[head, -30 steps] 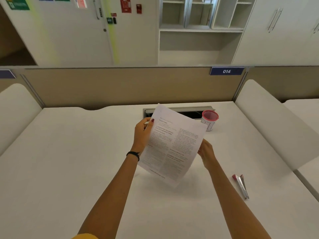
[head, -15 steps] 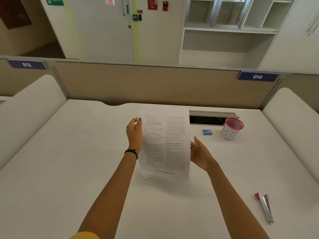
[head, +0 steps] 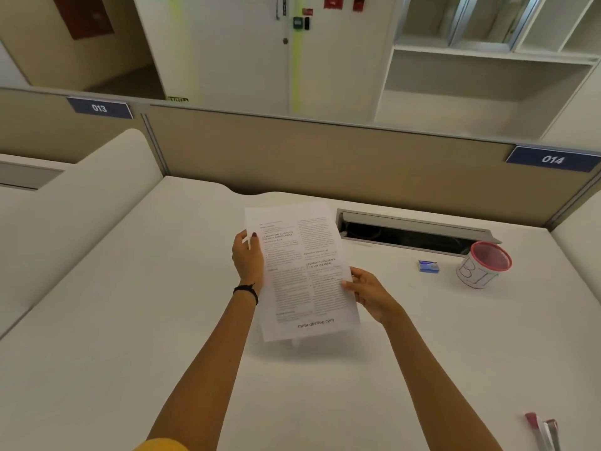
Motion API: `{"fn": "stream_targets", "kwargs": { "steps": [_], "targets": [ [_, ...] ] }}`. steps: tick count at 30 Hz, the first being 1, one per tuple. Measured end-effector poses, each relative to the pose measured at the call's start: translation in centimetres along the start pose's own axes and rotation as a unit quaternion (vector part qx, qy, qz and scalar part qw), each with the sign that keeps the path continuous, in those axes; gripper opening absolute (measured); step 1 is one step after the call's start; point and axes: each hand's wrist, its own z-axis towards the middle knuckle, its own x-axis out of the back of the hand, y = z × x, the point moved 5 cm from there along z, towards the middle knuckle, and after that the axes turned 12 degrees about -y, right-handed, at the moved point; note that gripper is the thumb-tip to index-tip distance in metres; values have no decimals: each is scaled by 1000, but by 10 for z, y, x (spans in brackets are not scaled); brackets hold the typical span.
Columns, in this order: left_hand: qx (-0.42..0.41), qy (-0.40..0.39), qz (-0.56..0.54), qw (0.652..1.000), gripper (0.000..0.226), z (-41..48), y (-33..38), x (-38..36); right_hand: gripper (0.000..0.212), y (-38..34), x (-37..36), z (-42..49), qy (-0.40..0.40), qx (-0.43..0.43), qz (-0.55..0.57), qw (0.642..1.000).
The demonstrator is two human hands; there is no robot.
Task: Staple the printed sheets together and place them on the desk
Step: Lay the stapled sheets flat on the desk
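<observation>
While both arms reach out over the white tabletop point(head: 130, 320), the printed sheets point(head: 302, 275) hang in the air above its middle, printed side toward the person and casting a shadow below. The left grip point(head: 248, 258) pinches the sheets' left edge near the top, thumb on the front. The right grip point(head: 370, 292) clasps the right edge lower down, thumb lying across the print. A black band point(head: 247, 289) circles the left wrist. Off to the right a stapler point(head: 543, 431) lies at the near edge of the tabletop, well apart from the paper. Farther back sit a small blue box point(head: 428, 266) and a red-rimmed cup point(head: 484, 268), just in front of the open cable slot point(head: 406, 236).
</observation>
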Motion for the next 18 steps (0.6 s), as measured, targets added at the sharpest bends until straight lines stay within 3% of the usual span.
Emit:
{"fn": "stream_targets", "kwargs": {
  "steps": [10,18],
  "targets": [
    [54,-55,68,995,52,22,-40,-9,28,21,-5,58,113,-67,130,983],
    [39,-37,210,976,42,27,-72,-18,34,24,-4,111,188,-95,151,966]
  ]
}}
